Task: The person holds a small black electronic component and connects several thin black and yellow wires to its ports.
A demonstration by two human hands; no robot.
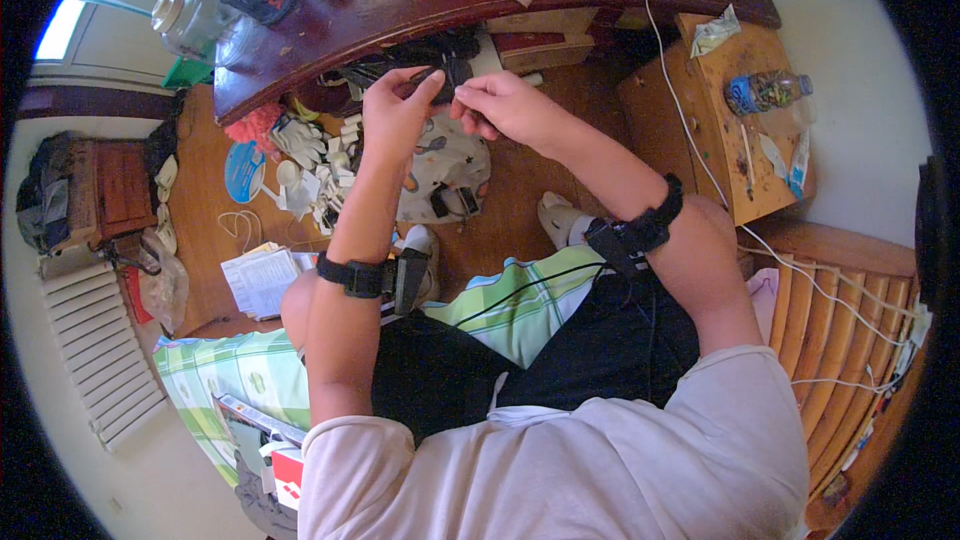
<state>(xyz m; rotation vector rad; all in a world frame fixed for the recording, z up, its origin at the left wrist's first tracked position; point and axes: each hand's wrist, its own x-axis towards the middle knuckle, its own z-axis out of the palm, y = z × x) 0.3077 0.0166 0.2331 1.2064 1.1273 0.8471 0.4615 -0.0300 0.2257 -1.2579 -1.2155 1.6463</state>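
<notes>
Though hard to make out, seems to pinch a dark object [457, 71] with thumb and forefinger of the left hand [394, 110]; lies just right of those tips, beyond pressed-together fingers of the right hand [508, 106] (cannot tell long axis or nearer hand).

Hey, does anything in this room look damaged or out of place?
Yes. The dark red table's finish looks worn, with pale chipped patches. Below it, white gloves and other small items lie jumbled on the wooden floor, which looks untidy.
</notes>
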